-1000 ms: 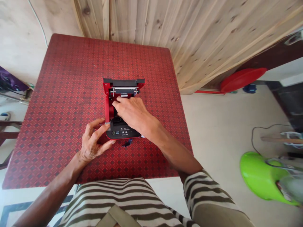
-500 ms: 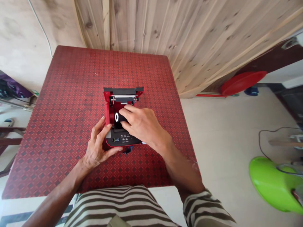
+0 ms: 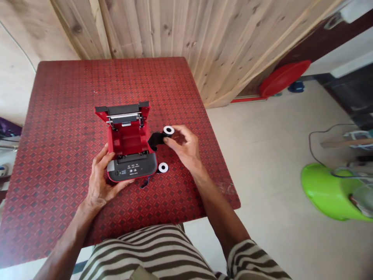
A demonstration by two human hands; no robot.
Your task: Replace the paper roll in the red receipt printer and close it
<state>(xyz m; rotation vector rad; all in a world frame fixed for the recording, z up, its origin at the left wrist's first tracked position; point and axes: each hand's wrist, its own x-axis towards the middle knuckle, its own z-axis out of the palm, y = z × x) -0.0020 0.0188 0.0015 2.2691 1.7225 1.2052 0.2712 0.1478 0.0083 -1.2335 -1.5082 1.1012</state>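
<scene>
A small red and black printer [image 3: 128,147] sits on the red patterned table [image 3: 58,128] with its lid tipped open at the back, showing a bare red compartment. My left hand [image 3: 100,177] rests against the printer's near left corner, fingers spread on its side. My right hand [image 3: 183,146] is just right of the printer and holds a black roll with a white core [image 3: 163,134] between fingertips. A second white-cored roll [image 3: 162,167] lies on the table by the printer's right front corner.
A wooden plank wall [image 3: 180,35] stands behind the table. The table's right edge drops to a pale floor with a red basin [image 3: 281,77], a green plastic object [image 3: 329,192] and a cable [image 3: 320,136]. My striped clothing [image 3: 151,252] fills the bottom.
My right hand has lifted the black roll out of the printer's compartment and carried it to the right. The left hand stayed on the printer. The view shifted to the right.
</scene>
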